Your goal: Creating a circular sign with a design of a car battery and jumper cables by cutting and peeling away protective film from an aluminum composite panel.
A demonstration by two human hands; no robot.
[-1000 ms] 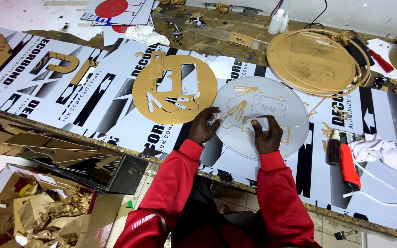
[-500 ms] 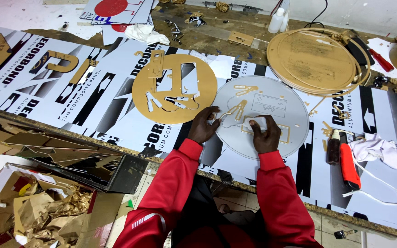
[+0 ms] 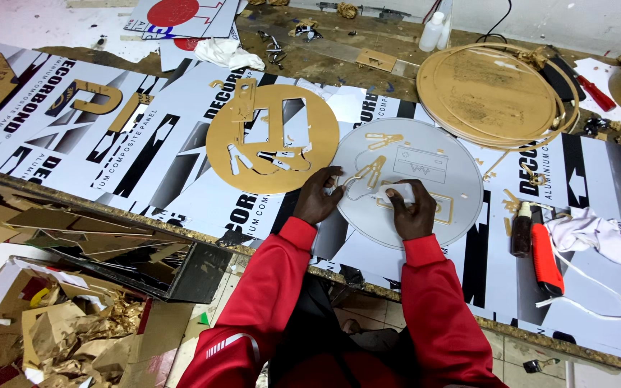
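Observation:
A pale grey round disc point(image 3: 448, 159) lies flat on the printed panel-covered bench, with thin gold cut-out shapes point(image 3: 384, 139) stuck on it. My left hand point(image 3: 318, 197) rests at the disc's left rim, fingertips pinching a small gold piece point(image 3: 368, 172). My right hand point(image 3: 413, 210) presses flat on the disc's lower middle, over a gold outline piece point(image 3: 440, 208). Both sleeves are red. A gold round stencil point(image 3: 272, 138) with cut-out holes lies just left of the disc.
A stack of gold discs point(image 3: 494, 92) sits at the back right. A red-handled tool point(image 3: 545, 259), a dark bottle point(image 3: 521, 228) and a white cloth point(image 3: 592, 236) lie right of the disc. Cardboard scraps point(image 3: 59, 338) fill boxes below the bench edge at left.

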